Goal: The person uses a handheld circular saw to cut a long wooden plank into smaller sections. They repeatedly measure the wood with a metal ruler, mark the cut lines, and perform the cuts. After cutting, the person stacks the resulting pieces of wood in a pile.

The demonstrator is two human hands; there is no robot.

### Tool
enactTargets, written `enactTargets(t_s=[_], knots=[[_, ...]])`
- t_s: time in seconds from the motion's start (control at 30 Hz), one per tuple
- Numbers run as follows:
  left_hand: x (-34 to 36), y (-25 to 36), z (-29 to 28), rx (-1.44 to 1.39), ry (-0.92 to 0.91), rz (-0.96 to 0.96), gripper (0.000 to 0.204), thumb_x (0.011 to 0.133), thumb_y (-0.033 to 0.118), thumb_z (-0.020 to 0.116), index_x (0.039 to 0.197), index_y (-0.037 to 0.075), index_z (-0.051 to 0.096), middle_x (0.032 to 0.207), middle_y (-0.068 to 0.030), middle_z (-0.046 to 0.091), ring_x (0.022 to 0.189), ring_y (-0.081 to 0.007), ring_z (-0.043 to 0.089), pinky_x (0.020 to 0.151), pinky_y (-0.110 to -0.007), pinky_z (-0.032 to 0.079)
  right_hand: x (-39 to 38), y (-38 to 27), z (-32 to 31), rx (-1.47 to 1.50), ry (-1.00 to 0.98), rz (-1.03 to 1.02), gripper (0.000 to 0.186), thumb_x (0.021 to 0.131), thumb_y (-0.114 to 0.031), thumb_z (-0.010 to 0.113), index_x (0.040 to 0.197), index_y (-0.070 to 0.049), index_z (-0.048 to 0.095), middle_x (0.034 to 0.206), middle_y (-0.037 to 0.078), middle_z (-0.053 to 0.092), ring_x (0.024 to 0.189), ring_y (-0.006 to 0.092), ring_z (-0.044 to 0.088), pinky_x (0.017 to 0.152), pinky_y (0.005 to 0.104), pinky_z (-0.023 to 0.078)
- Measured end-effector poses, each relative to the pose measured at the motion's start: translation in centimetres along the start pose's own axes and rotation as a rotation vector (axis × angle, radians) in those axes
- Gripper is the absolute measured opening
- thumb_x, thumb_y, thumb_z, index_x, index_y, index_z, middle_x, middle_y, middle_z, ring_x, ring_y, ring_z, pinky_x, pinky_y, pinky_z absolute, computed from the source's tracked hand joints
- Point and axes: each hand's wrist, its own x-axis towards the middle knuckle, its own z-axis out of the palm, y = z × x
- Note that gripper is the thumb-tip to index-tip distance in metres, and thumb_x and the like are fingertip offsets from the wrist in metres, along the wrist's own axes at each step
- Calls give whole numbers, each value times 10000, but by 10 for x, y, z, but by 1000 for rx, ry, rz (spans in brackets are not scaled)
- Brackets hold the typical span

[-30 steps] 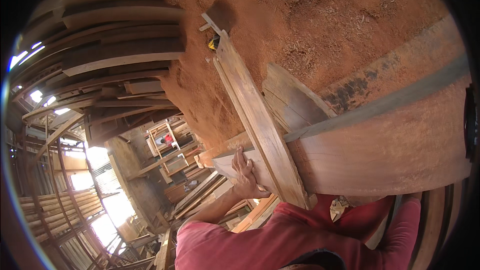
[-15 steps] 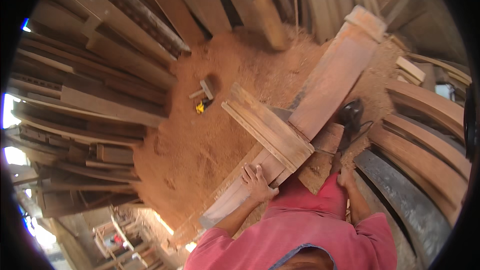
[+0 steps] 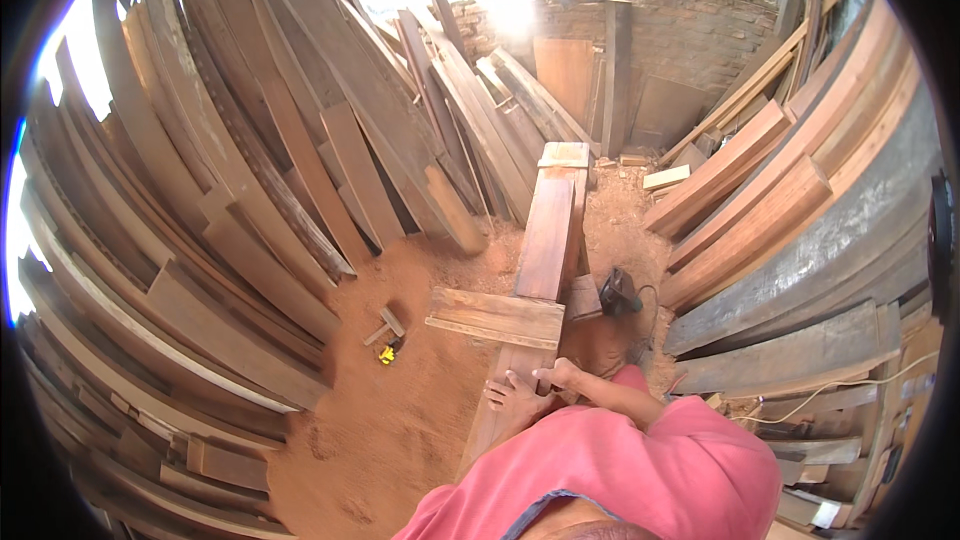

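Note:
My left hand (image 3: 512, 400) lies with fingers spread on a long reddish board (image 3: 487, 432) beneath me. Just right of it, my right hand (image 3: 556, 374) is on that board with fingers curled; anything between them is too small to make out. A shorter, weathered plank (image 3: 492, 312) lies crosswise beyond both hands, over the board. A longer board section (image 3: 542, 240) stretches away from me and ends in a small pale crosspiece (image 3: 566, 152).
A dark green power tool (image 3: 620, 295) with a cord sits right of the boards. A yellow object (image 3: 386, 354) and wood scraps (image 3: 390, 323) lie on sawdust (image 3: 350, 460). Many planks lean at left (image 3: 210, 220) and right (image 3: 780, 280). A brick wall (image 3: 690, 30) stands behind.
The view has swung round, so the board now runs upward and the far stacks show. My right hand has come up onto the board beside my left hand.

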Motion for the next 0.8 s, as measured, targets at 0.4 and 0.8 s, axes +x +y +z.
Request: enactTargets(t_s=[0.4,0.8], knots=[[-29,-103,18,-237,268,261,891,921,476,699,1619,55,338,1656,-353,265,1544,-490,264,1277,-516,233,-11,-97,4,813,-77,-160,106,973,-152,667,905,-94,610,712,35,588,548,192,575,511,376,515],[-77,-71,7,-1053,-418,373,732,1009,501,638,1538,20,480,1540,-153,558,1373,-309,558,1181,-468,418,-114,-186,-182,1137,25,-609,181,1016,-243,675,931,-190,524,680,-70,465,571,74,489,525,281,453]])
